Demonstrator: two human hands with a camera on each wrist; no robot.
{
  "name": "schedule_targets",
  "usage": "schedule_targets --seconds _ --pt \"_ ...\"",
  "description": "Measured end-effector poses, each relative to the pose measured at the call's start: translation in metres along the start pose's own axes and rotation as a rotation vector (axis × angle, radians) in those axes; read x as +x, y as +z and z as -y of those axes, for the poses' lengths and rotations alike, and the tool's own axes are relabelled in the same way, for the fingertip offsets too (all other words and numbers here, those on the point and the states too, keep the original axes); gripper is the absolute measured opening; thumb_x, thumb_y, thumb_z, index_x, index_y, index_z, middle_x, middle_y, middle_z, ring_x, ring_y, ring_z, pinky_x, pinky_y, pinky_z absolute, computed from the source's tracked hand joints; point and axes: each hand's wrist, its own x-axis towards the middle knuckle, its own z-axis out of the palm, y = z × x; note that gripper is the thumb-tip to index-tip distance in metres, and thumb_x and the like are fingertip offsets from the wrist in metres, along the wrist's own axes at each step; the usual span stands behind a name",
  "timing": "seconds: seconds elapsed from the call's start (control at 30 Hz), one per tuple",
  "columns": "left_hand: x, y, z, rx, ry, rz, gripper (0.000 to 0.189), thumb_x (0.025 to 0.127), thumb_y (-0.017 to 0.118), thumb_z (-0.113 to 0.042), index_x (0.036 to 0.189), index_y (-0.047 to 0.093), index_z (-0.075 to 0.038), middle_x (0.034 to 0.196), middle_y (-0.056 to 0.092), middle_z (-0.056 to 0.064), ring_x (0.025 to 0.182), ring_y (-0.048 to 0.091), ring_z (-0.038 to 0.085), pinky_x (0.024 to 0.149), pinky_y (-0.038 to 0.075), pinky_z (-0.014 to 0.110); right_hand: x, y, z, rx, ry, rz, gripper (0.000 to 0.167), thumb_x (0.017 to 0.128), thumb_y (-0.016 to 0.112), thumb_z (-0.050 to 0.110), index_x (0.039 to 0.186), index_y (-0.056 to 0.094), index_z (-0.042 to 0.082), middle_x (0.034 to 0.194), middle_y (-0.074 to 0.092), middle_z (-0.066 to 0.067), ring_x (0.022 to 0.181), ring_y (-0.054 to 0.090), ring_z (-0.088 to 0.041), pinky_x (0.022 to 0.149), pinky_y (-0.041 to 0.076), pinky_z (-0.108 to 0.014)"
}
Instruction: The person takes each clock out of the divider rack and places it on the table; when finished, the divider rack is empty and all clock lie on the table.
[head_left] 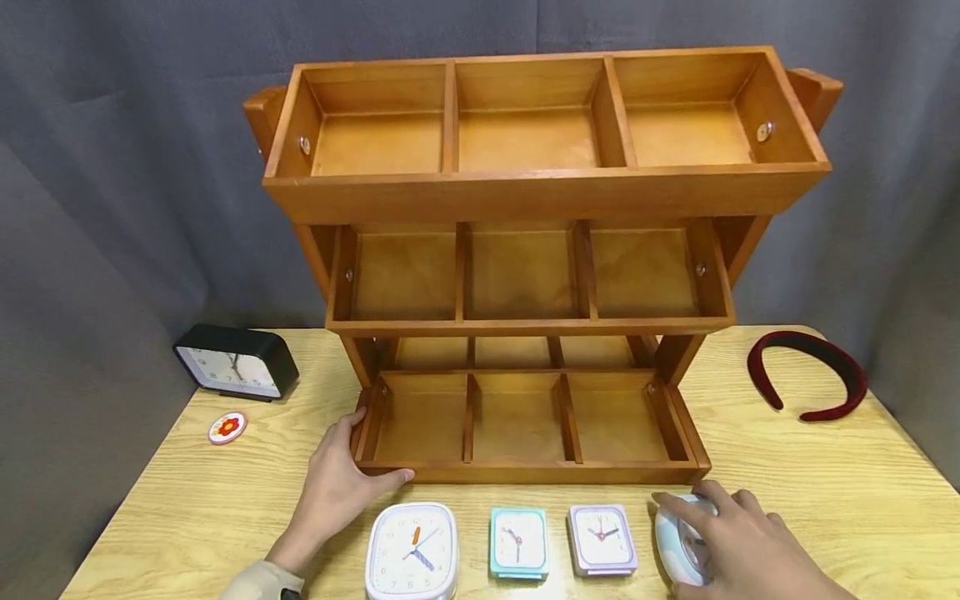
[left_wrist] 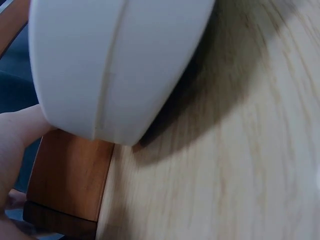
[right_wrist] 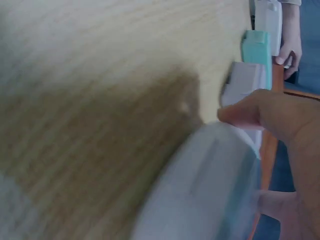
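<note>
A three-tier wooden storage rack (head_left: 547, 196) with divided trays stands on the table. At its lower left front corner, my left hand (head_left: 341, 475) holds the bottom tier, thumb along the front face and fingers at the side. My right hand (head_left: 738, 542) grips a light blue alarm clock (head_left: 672, 537) at the front right; the hand covers part of its face. To its left lie a lilac square clock (head_left: 602, 539), a teal square clock (head_left: 519, 542) and a larger white clock (head_left: 413, 550). The white clock's side (left_wrist: 120, 65) fills much of the left wrist view.
A black desk clock (head_left: 236, 362) stands at the back left, with a round flower badge (head_left: 227, 427) in front of it. On the right lies a dark red headband (head_left: 847, 392). Grey curtains (head_left: 150, 167) hang behind and beside the wooden table (head_left: 240, 492).
</note>
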Motion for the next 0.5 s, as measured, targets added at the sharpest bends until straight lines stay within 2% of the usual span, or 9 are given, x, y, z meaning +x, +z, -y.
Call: schedule_targets --seconds 0.07,0.27,0.37,0.5 --pt "0.0 0.0 -0.001 0.001 0.0 -0.002 0.102 0.061 0.091 -0.04 0.139 0.04 0.001 0.136 0.05 0.022 0.125 0.05 0.041 0.102 0.044 0.054 0.003 0.004 0.0 -0.009 0.014 0.006 0.093 0.055 0.069 0.081 0.133 0.056 0.032 0.13 0.053 -0.015 0.1 0.055 -0.036 0.069 0.049 -0.061" --pt "0.003 0.0 0.0 -0.019 -0.019 0.023 0.103 0.063 0.089 -0.041 0.142 0.037 0.0 0.139 0.048 0.022 0.128 0.048 0.041 0.104 0.042 0.055 0.002 0.009 0.0 -0.031 0.023 -0.061 0.095 0.054 0.068 0.082 0.135 0.053 0.035 0.133 0.052 -0.015 0.105 0.054 -0.038 0.072 0.048 -0.065" --pt "0.002 -0.006 0.002 -0.044 -0.043 0.066 0.105 0.065 0.087 -0.047 0.146 0.034 -0.005 0.144 0.045 0.021 0.13 0.047 0.04 0.104 0.041 0.055 -0.004 0.007 -0.001 -0.037 0.013 -0.123 0.091 0.057 0.065 0.084 0.134 0.054 0.035 0.131 0.052 -0.013 0.105 0.055 -0.036 0.073 0.049 -0.063" --pt "-0.003 -0.024 0.0 -0.066 -0.012 0.075 0.103 0.07 0.083 -0.049 0.149 0.031 -0.007 0.145 0.045 0.02 0.126 0.051 0.041 0.098 0.048 0.052 -0.016 -0.004 -0.001 -0.031 -0.039 -0.294 0.087 0.061 0.067 0.08 0.135 0.053 0.035 0.129 0.052 -0.012 0.102 0.056 -0.035 0.069 0.05 -0.058"
